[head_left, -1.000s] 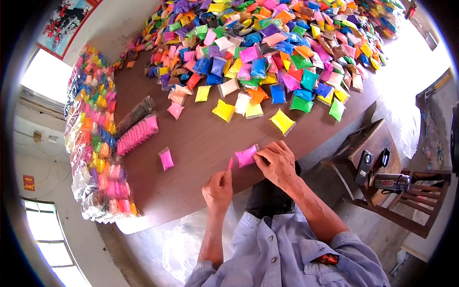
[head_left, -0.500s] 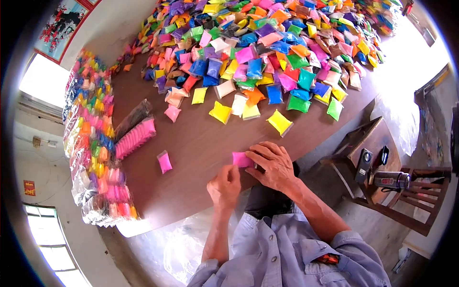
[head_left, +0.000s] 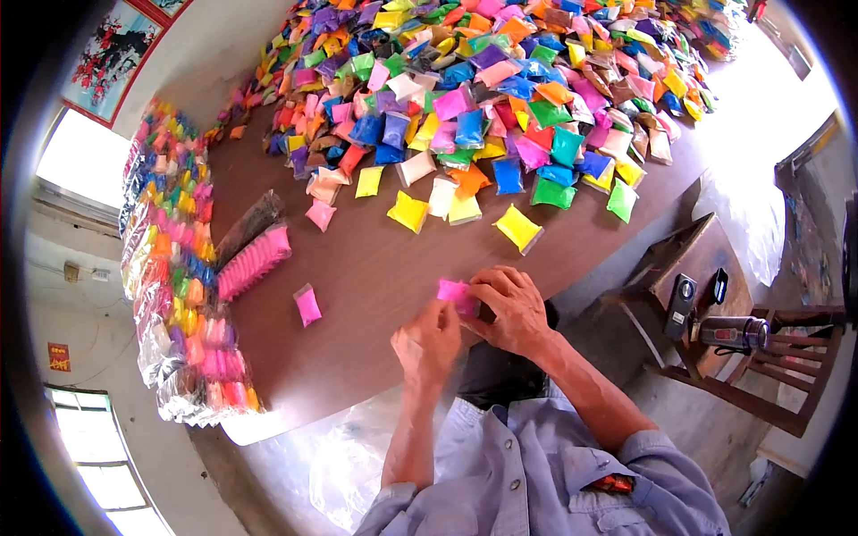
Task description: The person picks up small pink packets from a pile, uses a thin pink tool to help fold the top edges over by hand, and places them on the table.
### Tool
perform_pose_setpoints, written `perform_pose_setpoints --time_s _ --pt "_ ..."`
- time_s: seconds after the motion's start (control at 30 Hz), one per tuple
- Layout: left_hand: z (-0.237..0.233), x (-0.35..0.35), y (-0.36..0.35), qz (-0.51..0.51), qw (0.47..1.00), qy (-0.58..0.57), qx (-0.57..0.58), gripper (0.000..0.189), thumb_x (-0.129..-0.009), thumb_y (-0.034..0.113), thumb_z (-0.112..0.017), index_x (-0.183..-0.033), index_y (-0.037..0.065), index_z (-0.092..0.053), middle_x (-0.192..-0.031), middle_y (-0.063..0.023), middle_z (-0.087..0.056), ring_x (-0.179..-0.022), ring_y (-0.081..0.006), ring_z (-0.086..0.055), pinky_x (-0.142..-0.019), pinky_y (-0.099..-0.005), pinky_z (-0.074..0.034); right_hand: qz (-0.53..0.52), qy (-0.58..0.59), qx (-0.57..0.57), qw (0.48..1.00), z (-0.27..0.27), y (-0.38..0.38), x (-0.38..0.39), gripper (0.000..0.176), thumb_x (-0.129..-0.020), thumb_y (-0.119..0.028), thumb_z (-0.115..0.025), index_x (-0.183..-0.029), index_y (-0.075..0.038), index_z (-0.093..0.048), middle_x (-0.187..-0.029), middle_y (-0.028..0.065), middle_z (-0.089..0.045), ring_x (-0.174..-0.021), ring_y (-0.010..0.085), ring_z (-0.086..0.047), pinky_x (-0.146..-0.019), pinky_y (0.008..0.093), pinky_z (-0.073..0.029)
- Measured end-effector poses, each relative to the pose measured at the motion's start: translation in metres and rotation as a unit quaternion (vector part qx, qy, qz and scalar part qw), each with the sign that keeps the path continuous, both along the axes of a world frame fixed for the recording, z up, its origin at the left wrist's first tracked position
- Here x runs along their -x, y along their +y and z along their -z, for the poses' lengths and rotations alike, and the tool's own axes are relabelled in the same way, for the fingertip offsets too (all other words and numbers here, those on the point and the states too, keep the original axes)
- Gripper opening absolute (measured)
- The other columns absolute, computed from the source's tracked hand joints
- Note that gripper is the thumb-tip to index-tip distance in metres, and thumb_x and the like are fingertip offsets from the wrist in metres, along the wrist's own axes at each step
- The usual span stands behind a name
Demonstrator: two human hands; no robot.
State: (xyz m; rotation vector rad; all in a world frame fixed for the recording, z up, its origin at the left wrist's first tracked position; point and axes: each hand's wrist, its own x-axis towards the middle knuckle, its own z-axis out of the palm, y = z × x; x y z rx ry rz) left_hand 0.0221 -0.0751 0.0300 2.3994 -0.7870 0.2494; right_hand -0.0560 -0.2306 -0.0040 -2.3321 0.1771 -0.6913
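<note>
A small bright pink packet (head_left: 455, 292) in clear film is held just above the near part of the brown table. My right hand (head_left: 512, 313) has its bent fingers and thumb closed on the right side of the packet. At the packet's lower left edge, my left hand (head_left: 427, 344) is closed in a pinch, its fingertips overlapping the film; the exact grip is partly hidden. Another pink packet (head_left: 307, 305) lies alone to the left. Farther left, a row of pink packets (head_left: 255, 263) lies pressed together in a clear bag.
A large heap of colourful packets (head_left: 500, 98) covers the far side of the table (head_left: 357, 259). Filled clear bags (head_left: 183, 268) are stacked along the left edge. On the right, a small wooden stand (head_left: 706, 255) carries a flask (head_left: 733, 333) and a dark device (head_left: 681, 304).
My left hand has moved slightly up and right, onto the lower edge of the pink packet. The packet has tilted a little, while my right hand has stayed nearly in place.
</note>
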Motion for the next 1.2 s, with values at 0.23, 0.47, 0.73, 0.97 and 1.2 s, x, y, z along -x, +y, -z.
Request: perform_pose_setpoints --time_s 0.23,0.47,0.73,0.97,1.2 --pt "-0.006 -0.027 0.018 -0.060 0.998 0.021 -0.010 0.016 -0.095 0.019 -0.078 -0.082 0.009 -0.073 -0.069 -0.0124 -0.070 -0.059 -0.0332 -0.068 -0.058 -0.0437 -0.053 -0.004 0.002 0.006 1.000 -0.003 0.000 0.001 0.044 -0.075 -0.026 -0.095 -0.112 -0.016 -0.073 -0.125 0.0023 -0.069 -0.124 0.0298 -0.063 -0.103 0.0452 -0.050" --pt "-0.006 -0.006 -0.010 -0.021 0.999 0.028 -0.040 0.016 -0.098 0.024 -0.074 -0.087 0.013 -0.071 -0.076 -0.0143 -0.073 -0.067 -0.0367 -0.073 -0.059 -0.0482 -0.056 -0.015 -0.032 0.024 0.999 -0.008 -0.001 -0.004 0.042 -0.073 -0.024 -0.091 -0.110 -0.013 -0.075 -0.119 0.0071 -0.071 -0.115 0.0343 -0.067 -0.099 0.0458 -0.052" --pt "-0.001 -0.031 0.012 -0.045 0.999 -0.012 0.000 0.017 -0.098 0.024 -0.071 -0.089 0.009 -0.069 -0.077 -0.0163 -0.073 -0.069 -0.0393 -0.073 -0.061 -0.0523 -0.058 0.007 -0.032 0.028 0.999 -0.016 0.004 -0.004 0.038 -0.070 -0.020 -0.094 -0.102 -0.012 -0.076 -0.112 0.0067 -0.072 -0.111 0.0332 -0.068 -0.096 0.0444 -0.052" --pt "0.007 0.011 0.012 -0.015 0.999 0.003 0.032 0.015 -0.097 0.027 -0.076 -0.090 0.014 -0.074 -0.076 -0.0135 -0.074 -0.068 -0.0375 -0.074 -0.059 -0.0474 -0.058 0.032 -0.057 0.045 0.997 -0.007 0.005 -0.004 0.032 -0.074 -0.021 -0.090 -0.101 -0.012 -0.078 -0.112 0.0067 -0.076 -0.111 0.0321 -0.071 -0.098 0.0440 -0.054" --pt "0.036 -0.005 0.030 -0.059 0.998 -0.012 0.010 0.018 -0.100 0.028 -0.073 -0.087 0.016 -0.072 -0.072 -0.0140 -0.072 -0.066 -0.0388 -0.073 -0.058 -0.0477 -0.057 0.035 -0.039 0.048 0.997 -0.008 0.007 -0.002 0.031 -0.078 -0.028 -0.090 -0.103 -0.014 -0.080 -0.116 0.0038 -0.077 -0.108 0.0278 -0.073 -0.098 0.0434 -0.055"
